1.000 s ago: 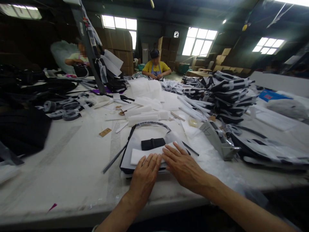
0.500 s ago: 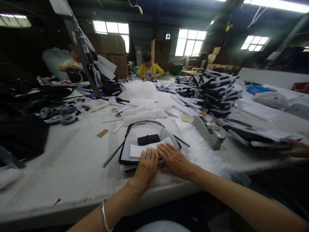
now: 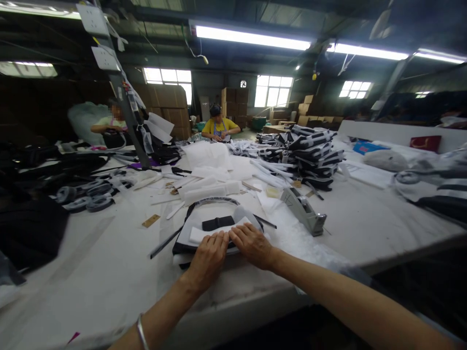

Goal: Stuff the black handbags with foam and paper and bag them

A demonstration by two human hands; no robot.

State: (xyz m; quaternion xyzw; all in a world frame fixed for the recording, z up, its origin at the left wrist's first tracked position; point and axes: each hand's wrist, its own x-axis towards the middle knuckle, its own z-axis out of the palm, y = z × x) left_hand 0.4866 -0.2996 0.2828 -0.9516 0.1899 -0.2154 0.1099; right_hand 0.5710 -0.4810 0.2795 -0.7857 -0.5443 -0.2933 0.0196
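A black handbag (image 3: 178,248) lies flat on the table in front of me, with a grey-white wrap over it and its curved handle (image 3: 215,200) pointing away. On it rest a small folded black piece (image 3: 218,223) and, nearer to me, a white foam strip (image 3: 197,236). My left hand (image 3: 210,255) curls its fingers over the near edge of the strip. Close beside it, my right hand (image 3: 252,245) has its fingers bent over the strip's right part. Both thumbs are mostly hidden. Dark straps (image 3: 166,243) stick out at the bag's sides.
A grey tape dispenser (image 3: 304,211) stands right of the bag. Behind lie white foam sheets (image 3: 206,155) and a tall stack of wrapped black bags (image 3: 314,155). Rolled straps (image 3: 98,201) lie left, near a metal post (image 3: 127,107). A person in yellow (image 3: 221,127) sits across the table.
My fingers, flatter on the foam strip before, now bend over its near edge. The wrapped bag at right has moved farther right, and the other person's hand there is out of view. My view has tilted up.
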